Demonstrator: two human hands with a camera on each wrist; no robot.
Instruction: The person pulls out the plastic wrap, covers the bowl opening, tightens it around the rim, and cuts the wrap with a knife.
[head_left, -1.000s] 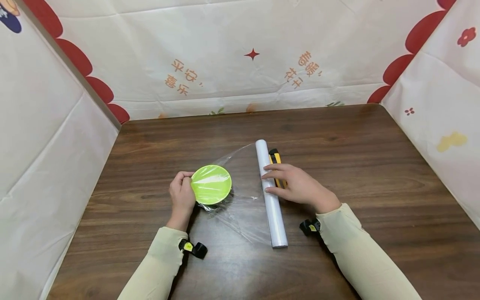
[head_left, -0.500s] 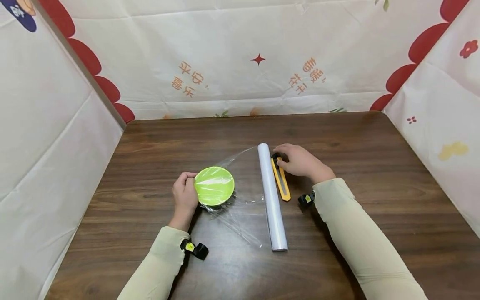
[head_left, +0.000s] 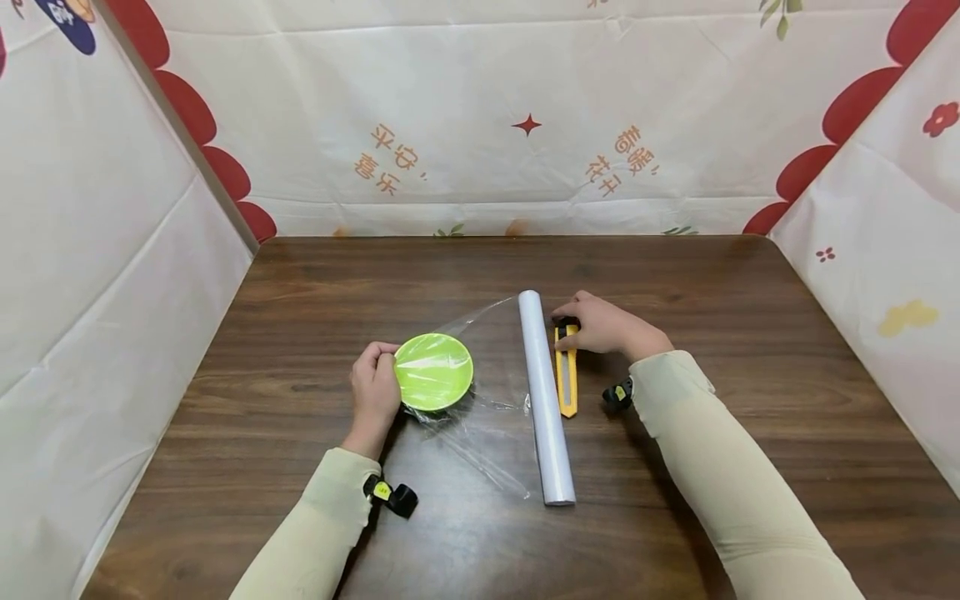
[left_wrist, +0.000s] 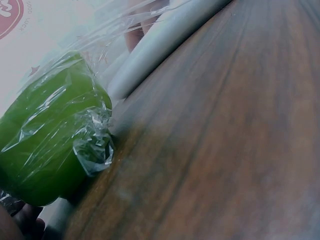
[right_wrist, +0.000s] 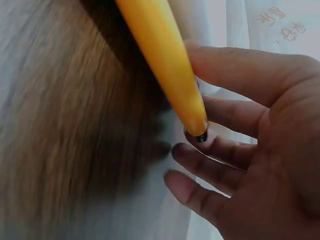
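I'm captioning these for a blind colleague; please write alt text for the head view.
A person's left hand grips a round lime-green bowl covered with clear plastic film, while the right hand pinches a yellow-and-black utility knife. Between them, on a brown wood-grain table, lies a white cylindrical roll, the film stretching toward it.

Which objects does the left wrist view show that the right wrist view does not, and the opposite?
Only the left wrist view shows the green bowl and its clear film. Only the right wrist view shows the yellow cutter. Both share the wooden table, the pale cloth and parts of the right hand. The white roll is plain in the first; a blurred pale shape in the second may be it.
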